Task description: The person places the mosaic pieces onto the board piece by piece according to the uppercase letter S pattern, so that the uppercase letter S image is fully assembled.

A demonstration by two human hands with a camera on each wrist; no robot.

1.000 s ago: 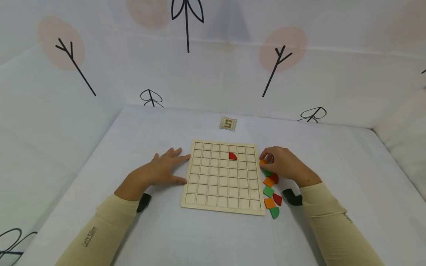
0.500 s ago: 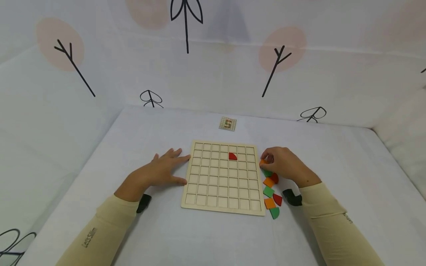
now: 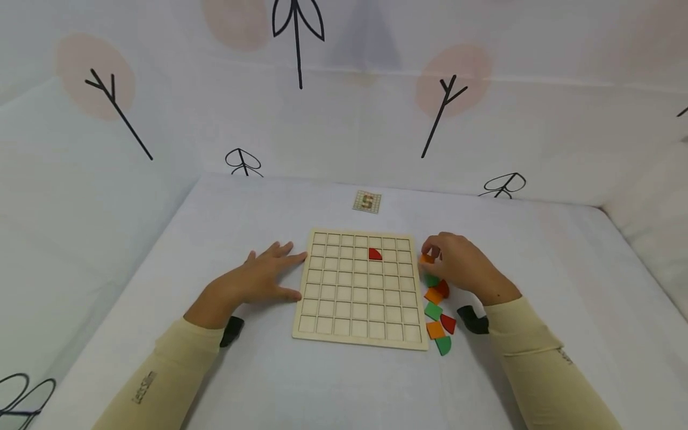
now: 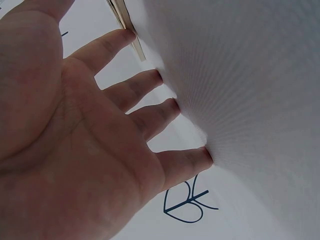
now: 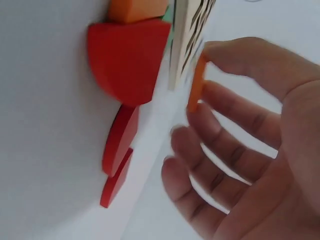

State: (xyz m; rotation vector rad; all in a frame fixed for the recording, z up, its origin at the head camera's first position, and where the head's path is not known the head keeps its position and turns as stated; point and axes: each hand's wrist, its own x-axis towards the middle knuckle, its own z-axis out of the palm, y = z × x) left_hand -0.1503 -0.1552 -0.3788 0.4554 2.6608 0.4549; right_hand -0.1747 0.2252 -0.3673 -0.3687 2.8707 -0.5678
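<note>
In the head view, right of centre, the right hand (image 3: 457, 267) pinches an orange tile (image 3: 427, 258), half hidden by its fingers, just beside the upper right edge of the grid board (image 3: 345, 278). Left of centre, the left hand (image 3: 260, 278) lies spread, holding nothing. Loose coloured pieces (image 3: 436, 329) lie along the board's right side.

In the left wrist view, the thumb is cut off at the top, where only a sliver of board shows; whether the forefinger touches it is hard to say.

In the right wrist view, the tile shows edge-on between thumb and fingertips right of centre, apart from the red pieces (image 5: 131, 60) at left.
</note>
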